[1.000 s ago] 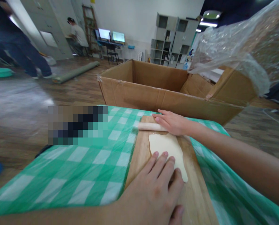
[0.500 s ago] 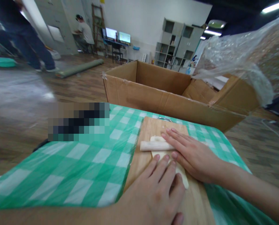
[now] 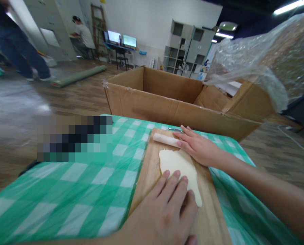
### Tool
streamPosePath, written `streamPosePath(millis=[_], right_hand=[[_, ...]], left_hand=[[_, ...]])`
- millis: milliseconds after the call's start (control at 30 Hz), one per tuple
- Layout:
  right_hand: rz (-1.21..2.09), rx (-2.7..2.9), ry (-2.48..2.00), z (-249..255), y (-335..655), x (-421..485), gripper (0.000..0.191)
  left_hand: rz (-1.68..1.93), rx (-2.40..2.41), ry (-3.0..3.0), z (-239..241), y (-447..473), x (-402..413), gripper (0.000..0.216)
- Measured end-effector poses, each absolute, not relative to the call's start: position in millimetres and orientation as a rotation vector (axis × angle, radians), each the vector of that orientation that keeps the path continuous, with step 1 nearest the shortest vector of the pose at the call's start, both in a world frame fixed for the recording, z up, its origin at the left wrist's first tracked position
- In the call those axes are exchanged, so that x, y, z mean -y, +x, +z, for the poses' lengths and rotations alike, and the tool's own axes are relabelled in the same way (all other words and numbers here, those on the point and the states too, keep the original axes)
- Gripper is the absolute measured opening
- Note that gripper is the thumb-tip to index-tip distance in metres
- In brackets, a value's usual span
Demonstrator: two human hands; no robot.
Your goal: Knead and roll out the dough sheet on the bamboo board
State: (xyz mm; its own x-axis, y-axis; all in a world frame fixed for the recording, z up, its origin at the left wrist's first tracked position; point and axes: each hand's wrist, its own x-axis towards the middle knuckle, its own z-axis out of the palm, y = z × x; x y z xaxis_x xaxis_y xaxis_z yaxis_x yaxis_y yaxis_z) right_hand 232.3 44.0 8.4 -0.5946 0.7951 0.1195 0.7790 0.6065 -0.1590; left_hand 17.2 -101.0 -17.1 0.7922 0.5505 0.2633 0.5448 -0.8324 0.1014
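A flattened sheet of dough [image 3: 176,161] lies on a wooden cutting board [image 3: 148,170], its edge uneven and its near part covered by my left hand. My left hand [image 3: 164,211] rests on the dough with fingers stretched out and slightly spread. Beyond the dough's far edge, a short pale rolling pin [image 3: 164,139] lies across the board near its far end. My right hand [image 3: 199,146] is on the pin's right end, thumb on the near side and fingers on the far side; that end is hidden under it. The board has a metal handle [image 3: 174,130] at its far edge.
A green-and-white checked cloth [image 3: 90,190] covers the table. A blurred-out dark object [image 3: 75,139] sits at the table's left edge. Just past the table stands a large open cardboard box [image 3: 167,109] with plastic wrap [image 3: 249,58]. A rolled mat [image 3: 78,76] and people are farther back.
My right hand has moved away from me with the rolling pin, from over the dough to beyond its far edge. My left hand stays on the dough. The view has shifted slightly.
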Motion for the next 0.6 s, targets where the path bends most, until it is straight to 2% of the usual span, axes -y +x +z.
streamPosePath(millis=[200, 300, 433, 600], right_hand=[[0.096, 2.63, -1.327, 5.8, 234.8, -46.7, 0.06], [0.031, 2.609, -1.306, 0.8, 240.8, -40.8, 0.046], [-0.15, 2.459, -1.509, 4.9, 262.4, -32.3, 0.031], [-0.231, 2.504, -1.709, 21.5, 301.6, -13.8, 0.032]], left_hand=[[0.429, -0.92, 2.903, -18.0, 17.0, 102.2, 0.056], [0.424, -0.953, 2.868, -14.6, 16.5, 103.0, 0.055], [0.447, -1.026, 2.814, -13.4, 15.4, 102.6, 0.065], [0.435, -1.055, 2.786, -16.6, 15.2, 101.9, 0.073]])
